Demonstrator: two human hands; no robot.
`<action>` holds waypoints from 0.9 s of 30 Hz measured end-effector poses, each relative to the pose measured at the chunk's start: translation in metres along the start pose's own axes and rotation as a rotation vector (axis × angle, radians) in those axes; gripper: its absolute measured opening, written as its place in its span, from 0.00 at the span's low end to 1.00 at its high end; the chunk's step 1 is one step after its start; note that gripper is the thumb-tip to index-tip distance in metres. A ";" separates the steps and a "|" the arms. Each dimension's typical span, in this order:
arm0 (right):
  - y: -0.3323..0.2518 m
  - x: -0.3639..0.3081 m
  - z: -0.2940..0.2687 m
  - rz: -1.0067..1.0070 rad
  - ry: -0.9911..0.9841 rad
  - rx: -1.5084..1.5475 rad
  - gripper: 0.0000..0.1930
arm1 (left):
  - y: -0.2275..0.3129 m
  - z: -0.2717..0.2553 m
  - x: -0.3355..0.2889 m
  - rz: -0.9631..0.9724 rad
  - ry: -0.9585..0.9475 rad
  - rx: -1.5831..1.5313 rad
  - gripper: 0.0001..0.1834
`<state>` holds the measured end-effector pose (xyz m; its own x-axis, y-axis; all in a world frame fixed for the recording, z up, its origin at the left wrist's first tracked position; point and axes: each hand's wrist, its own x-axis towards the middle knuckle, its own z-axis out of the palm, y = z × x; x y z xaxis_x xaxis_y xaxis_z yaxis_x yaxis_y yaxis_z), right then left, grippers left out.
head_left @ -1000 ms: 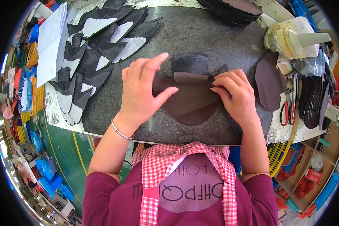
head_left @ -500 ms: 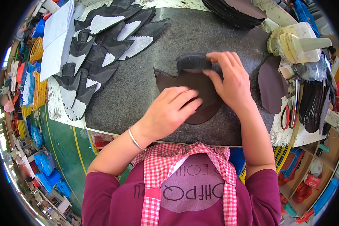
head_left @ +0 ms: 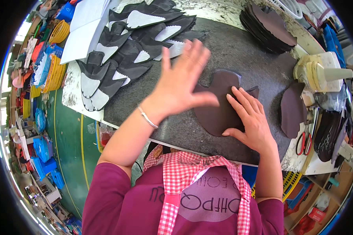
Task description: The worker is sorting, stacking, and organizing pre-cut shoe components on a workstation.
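Note:
A dark brown cut piece (head_left: 212, 113), leather-like with rounded lobes, lies on the dark grey work mat (head_left: 161, 127). My right hand (head_left: 250, 119) rests flat on its right part, fingers spread out and pressing it to the mat. Above the piece's left side, my left hand (head_left: 180, 84) is lifted with fingers and thumb wide apart, slightly blurred and holding nothing. A black edge of the piece shows at its top. Left of my left hand lie overlapping black pieces (head_left: 123, 53) with white patches.
A stack of dark pieces (head_left: 268, 29) stands at the far right, with a single brown piece (head_left: 293, 113) nearer. Beside these are a glue container (head_left: 317, 70), red-handled scissors (head_left: 304, 143) and a bundle of black strips (head_left: 326, 135). An open notebook (head_left: 84, 29) lies at far left.
My left hand has lifted off the piece and spread its fingers. My right hand has moved from the piece's upper edge down onto its right side. The black top strip now shows less.

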<state>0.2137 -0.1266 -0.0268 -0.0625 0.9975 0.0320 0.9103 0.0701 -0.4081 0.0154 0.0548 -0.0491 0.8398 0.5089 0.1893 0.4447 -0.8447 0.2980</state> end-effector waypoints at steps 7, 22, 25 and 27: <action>0.021 -0.011 -0.018 -0.008 0.376 0.258 0.22 | -0.028 -0.052 -0.010 -0.049 0.286 -0.199 0.16; -0.001 -0.038 0.011 -0.415 0.230 -0.293 0.16 | 0.074 0.017 -0.019 0.396 -0.305 -0.199 0.62; -0.001 -0.036 0.014 -0.463 0.205 -0.285 0.15 | 0.074 0.018 -0.020 0.393 -0.304 -0.190 0.62; -0.001 -0.035 0.015 -0.448 0.226 -0.281 0.14 | 0.074 0.018 -0.019 0.393 -0.301 -0.193 0.63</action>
<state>0.2086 -0.1610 -0.0416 -0.4066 0.8429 0.3524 0.8908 0.4515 -0.0521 0.0381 -0.0201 -0.0474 0.9964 0.0657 0.0531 0.0366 -0.9020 0.4303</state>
